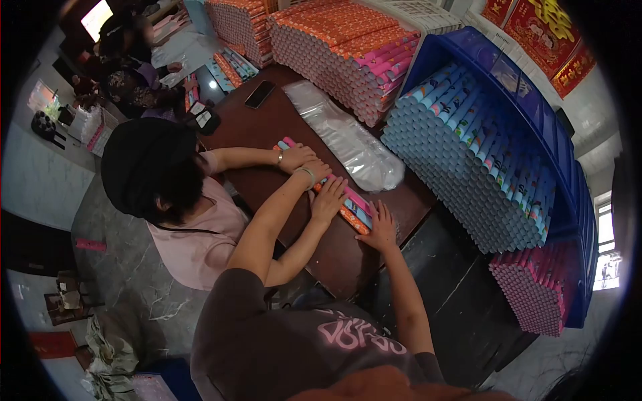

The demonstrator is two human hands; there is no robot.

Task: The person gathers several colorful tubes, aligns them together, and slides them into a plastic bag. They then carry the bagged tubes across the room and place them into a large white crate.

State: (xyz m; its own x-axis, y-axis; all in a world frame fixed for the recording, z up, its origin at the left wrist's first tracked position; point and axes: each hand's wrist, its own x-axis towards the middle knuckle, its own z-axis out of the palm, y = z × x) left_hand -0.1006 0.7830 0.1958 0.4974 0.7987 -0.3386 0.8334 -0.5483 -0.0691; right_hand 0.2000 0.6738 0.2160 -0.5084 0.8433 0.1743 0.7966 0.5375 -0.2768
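Note:
A row of patterned rolls (354, 212) in pink, blue and orange lies side by side on the brown table. My left hand (315, 170), with a bracelet at its wrist, is laid over the far part of the rolls, its fingers partly hidden against the co-worker's hand. At the near end, my right hand (381, 230) grips across the rolls, thumb by the orange one and fingers by the pink one. A co-worker's two hands (328, 200) also press on the rolls, one beyond my left hand and one between my hands.
Clear plastic bags (354, 144) and a phone (260, 94) lie on the table (267, 190). Orange rolls (334, 37) are stacked behind. A blue crate (562, 154) holds blue rolls (468, 154); pink rolls (531, 291) sit lower right. The co-worker (194, 234) is at my left.

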